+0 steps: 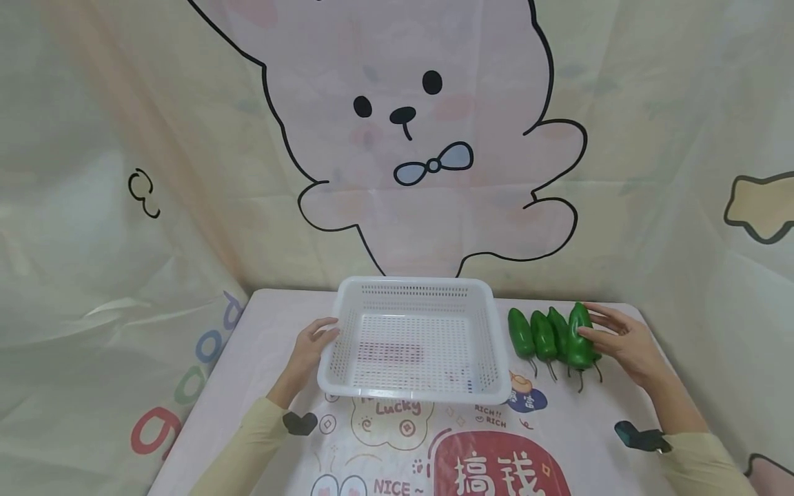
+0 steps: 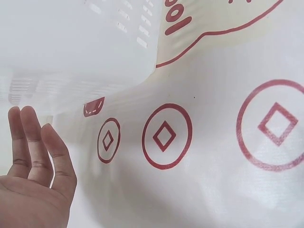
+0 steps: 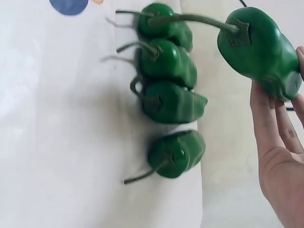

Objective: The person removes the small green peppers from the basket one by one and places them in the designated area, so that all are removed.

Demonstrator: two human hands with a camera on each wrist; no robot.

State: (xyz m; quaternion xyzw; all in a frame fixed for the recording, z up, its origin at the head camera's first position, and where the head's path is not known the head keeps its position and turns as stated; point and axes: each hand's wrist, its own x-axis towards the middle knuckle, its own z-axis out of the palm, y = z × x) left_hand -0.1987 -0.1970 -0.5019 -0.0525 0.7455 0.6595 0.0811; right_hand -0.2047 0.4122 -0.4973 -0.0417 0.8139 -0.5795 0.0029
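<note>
A white perforated plastic basket point(image 1: 412, 396) stands at the middle of the table. My left hand point(image 1: 315, 344) is at its left side, fingertips at the rim; in the left wrist view the straight fingers point(image 2: 33, 142) reach up to the basket wall point(image 2: 71, 80). On the right, my right hand point(image 1: 623, 341) holds a green pepper point(image 1: 580, 337) between thumb and fingers. The right wrist view shows that pepper point(image 3: 259, 47) raised above several other green peppers point(image 3: 166, 61), which lie in a row with their stems toward me.
The table point(image 1: 279, 303) wears a pale printed cover with red lettering and cartoon figures. Behind it hangs a curtain point(image 1: 409, 207) with a large cartoon bear; more curtain point(image 1: 93, 275) closes off the sides.
</note>
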